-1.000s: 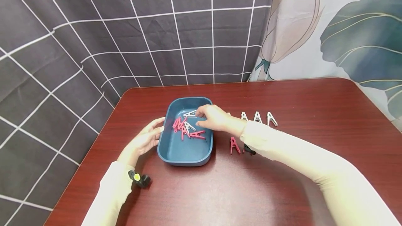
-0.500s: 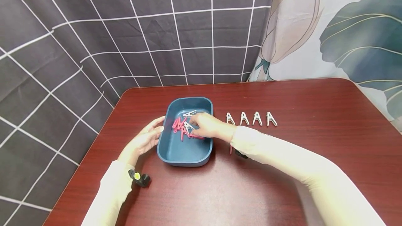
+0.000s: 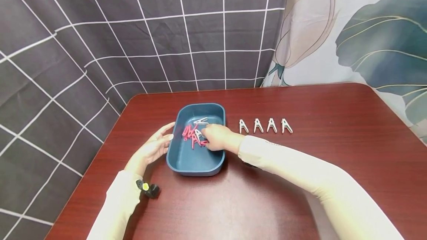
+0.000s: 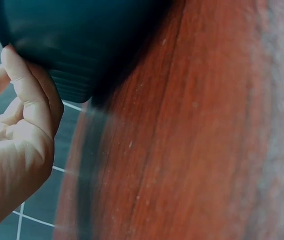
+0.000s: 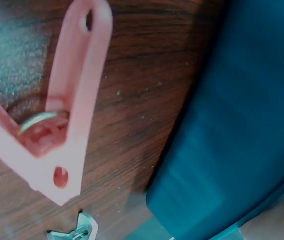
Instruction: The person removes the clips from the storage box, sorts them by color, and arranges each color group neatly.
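The pink plastic clothespins lie in the blue plastic tray on the red-brown bench. Your right hand reaches among them; whether its grip has closed, I cannot tell. Your left hand, fingers straight, steadies the tray wall so it does not slide.

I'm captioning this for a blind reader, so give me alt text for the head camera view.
A person's right hand reaches into a blue tray of pink and white clothespins on a dark red table, while the left hand rests against the tray's left side. Four white clothespins stand in a row to the tray's right.
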`<action>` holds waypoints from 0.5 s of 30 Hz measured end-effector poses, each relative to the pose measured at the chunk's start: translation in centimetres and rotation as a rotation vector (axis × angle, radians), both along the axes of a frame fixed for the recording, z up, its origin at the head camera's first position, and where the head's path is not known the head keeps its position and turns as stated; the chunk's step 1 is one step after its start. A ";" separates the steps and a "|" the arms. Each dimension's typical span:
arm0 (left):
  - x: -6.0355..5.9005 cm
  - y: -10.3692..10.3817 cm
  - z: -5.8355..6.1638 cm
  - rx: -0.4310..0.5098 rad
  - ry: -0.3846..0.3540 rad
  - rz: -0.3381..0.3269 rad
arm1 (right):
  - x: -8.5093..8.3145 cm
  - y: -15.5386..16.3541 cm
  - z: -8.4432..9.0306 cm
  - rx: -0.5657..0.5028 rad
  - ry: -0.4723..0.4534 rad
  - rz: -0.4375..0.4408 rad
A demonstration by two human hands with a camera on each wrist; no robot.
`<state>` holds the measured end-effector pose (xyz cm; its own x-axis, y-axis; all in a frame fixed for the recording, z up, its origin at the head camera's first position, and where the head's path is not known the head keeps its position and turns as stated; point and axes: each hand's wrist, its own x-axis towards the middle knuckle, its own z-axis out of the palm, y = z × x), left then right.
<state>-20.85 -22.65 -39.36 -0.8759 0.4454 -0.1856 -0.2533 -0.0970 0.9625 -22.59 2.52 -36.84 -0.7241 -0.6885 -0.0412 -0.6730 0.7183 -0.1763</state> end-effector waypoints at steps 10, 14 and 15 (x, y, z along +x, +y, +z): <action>-0.6 -0.6 -1.6 -0.031 0.056 0.011 | 0.8 -0.2 -0.6 0.029 0.084 -0.030; -0.7 -0.6 -1.8 -0.029 0.078 -0.007 | 0.8 -0.3 -0.7 0.031 0.089 -0.039; -0.7 -0.7 -1.8 -0.030 0.079 -0.005 | 0.8 -0.3 -0.7 0.030 0.088 -0.037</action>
<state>-21.58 -23.33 -41.18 -0.8860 0.4453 -0.1290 -0.1764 -0.0665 0.9821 -21.79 2.24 -37.51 -0.7508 -0.6605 0.0034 -0.6577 0.7471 -0.0961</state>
